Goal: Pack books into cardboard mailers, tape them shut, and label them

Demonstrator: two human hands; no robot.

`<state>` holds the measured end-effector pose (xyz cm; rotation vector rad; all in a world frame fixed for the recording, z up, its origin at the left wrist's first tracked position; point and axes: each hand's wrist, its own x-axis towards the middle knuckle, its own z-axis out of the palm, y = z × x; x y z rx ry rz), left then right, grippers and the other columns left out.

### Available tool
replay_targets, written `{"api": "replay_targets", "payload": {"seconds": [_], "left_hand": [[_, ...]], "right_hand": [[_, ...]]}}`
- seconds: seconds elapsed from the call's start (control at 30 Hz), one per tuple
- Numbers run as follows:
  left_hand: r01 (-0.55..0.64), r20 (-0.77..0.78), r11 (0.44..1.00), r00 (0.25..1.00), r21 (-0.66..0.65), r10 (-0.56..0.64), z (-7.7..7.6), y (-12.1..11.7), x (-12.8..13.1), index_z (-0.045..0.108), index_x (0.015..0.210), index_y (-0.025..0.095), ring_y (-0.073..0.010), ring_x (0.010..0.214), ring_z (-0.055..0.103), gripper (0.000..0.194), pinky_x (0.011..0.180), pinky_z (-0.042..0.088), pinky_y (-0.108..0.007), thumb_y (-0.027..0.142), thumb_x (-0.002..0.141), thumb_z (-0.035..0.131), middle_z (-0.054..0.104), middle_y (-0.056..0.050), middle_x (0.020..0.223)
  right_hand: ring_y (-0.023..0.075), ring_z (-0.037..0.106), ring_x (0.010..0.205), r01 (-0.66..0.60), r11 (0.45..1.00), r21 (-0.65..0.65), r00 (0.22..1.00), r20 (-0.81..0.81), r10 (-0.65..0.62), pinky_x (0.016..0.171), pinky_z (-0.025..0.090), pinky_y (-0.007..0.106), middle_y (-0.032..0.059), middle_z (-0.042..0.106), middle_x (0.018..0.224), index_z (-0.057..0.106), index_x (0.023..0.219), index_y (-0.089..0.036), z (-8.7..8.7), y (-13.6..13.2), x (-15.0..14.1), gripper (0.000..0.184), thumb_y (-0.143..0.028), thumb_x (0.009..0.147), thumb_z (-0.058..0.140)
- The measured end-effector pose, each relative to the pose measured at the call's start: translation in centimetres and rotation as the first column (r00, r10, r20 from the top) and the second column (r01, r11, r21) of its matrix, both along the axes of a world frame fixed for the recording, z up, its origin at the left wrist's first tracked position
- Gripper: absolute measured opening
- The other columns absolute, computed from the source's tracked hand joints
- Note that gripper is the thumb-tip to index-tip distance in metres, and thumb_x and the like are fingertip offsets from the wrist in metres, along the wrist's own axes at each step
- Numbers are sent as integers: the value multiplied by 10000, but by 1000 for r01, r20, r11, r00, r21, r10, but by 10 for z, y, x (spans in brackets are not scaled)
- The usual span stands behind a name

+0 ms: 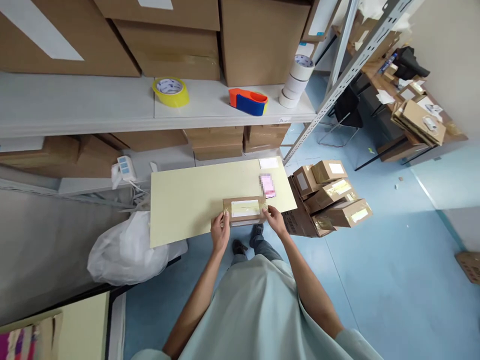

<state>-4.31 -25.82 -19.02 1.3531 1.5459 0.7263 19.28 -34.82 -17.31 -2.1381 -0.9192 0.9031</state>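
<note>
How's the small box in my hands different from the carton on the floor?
The small box is closed on top; the carton is open, holding several boxes. The small box is held between left hand and right hand by the table; the carton sits on the floor. Both are brown cardboard.

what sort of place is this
Probably a packing room or storeroom: big cardboard boxes and a yellow tape roll sit on the shelf, and the left hand and right hand hold a small taped box.

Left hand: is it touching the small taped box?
Touching. The head view shows the left hand against the left end of the small taped box, with no visible gap.
</note>
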Motion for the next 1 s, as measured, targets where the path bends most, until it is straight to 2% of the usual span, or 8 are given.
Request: {"api": "replay_targets", "payload": {"seconds": [0.17,0.3,0.43,0.53,0.6,0.7,0.87,1.0], "left_hand": [[102,-88,993,991,57,-97,-3,1,-9,762,1142,176,-339,1166,705,646,1066,561,-445,729,958,485,726,-205,1204],[136,-133,990,982,27,-132,-1,-7,-19,759,1090,214,-344,1128,711,595,1025,576,-447,723,947,488,752,-177,1141],[145,-183,986,975,78,-129,12,-26,-12,761,1104,237,-356,1093,704,555,1018,575,-474,705,937,516,750,-157,1070],[214,-209,968,961,133,-183,27,-41,8,775,1089,250,-359,1057,697,555,1009,573,-491,710,952,496,727,-145,1010],[256,-206,954,953,157,-222,38,-51,31,779,1093,239,-356,1014,702,563,1000,574,-503,705,961,493,708,-148,1010],[313,-184,930,942,192,-279,56,-67,78,771,1139,223,-349,991,710,569,990,582,-511,696,976,502,691,-152,1052],[367,-170,899,927,239,-333,87,-100,179,754,1199,237,-335,1071,717,546,1022,581,-477,684,1001,511,692,-142,1118],[421,-185,865,905,272,-383,114,-130,260,759,1220,237,-317,1070,724,539,1015,586,-447,669,1017,509,695,-138,1141]], "right_hand": [[288,751,1231,-2,1000,-13,999,-52,1,1077,566,383,107,825,1239,801,1115,-215,4,-28,-3,409,-557,1027,593],[305,766,1236,14,999,29,988,-156,-9,1053,598,386,125,824,1258,798,1166,-198,4,-48,-6,434,-563,1003,631],[342,795,1176,64,998,29,970,-236,-55,1014,629,435,132,846,1175,789,1235,-199,9,-72,3,552,-658,953,672],[367,809,1125,88,995,46,967,-242,-74,992,640,467,129,854,1128,808,1188,-204,16,-93,25,605,-728,918,670],[377,805,1136,116,991,64,965,-245,-97,985,642,471,142,848,1157,810,1166,-196,22,-110,47,620,-739,905,665],[373,796,1166,186,978,92,953,-258,-157,1009,635,472,153,836,1203,802,1148,-191,33,-137,88,612,-732,896,671],[362,770,1236,334,925,180,905,-337,-261,1053,627,470,160,820,1255,778,1170,-195,55,-189,170,587,-707,894,700],[364,776,1222,390,895,216,880,-376,-292,1027,647,478,147,822,1251,779,1169,-215,80,-235,240,550,-689,900,709]]}}
